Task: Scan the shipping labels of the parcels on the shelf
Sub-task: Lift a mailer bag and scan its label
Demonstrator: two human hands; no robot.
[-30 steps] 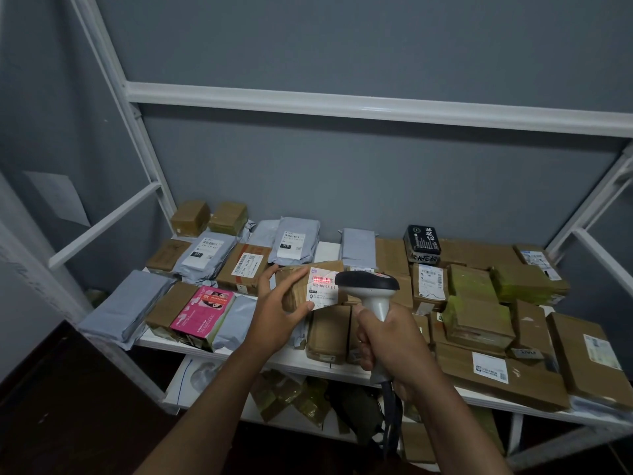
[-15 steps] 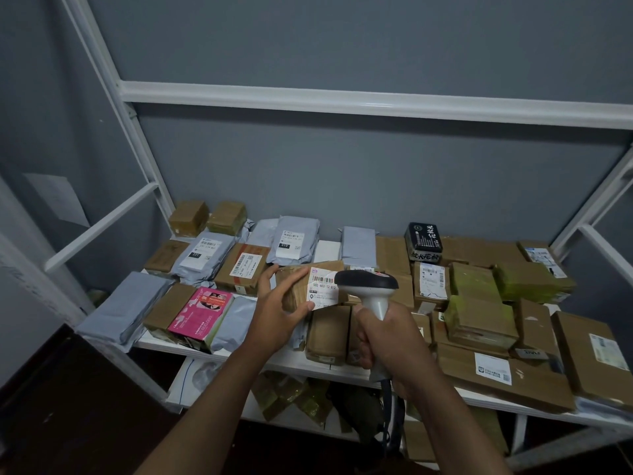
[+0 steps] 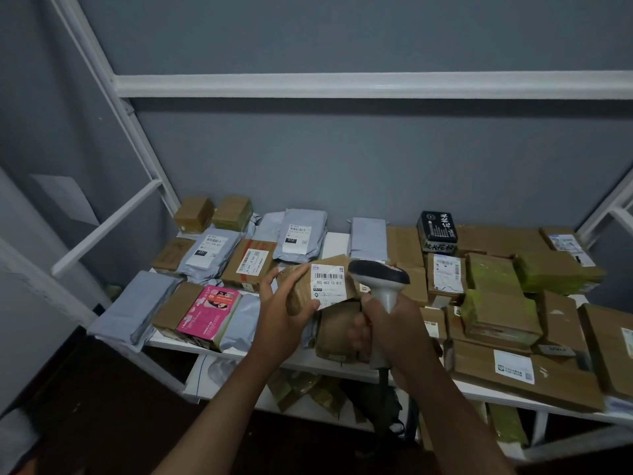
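The left hand grips a small brown parcel held up above the near middle of the shelf, its white label turned toward the camera. The right hand is wrapped round the handle of a scanner, whose dark head sits just right of the label. Brown boxes and grey mailers lie across the shelf; a pink box rests to the left, a black box far right.

A single head-worn camera looks forward and down from close above the white shelf. The shelf fills the lower frame, the grey wall rises behind it, and forearms reach in from below.
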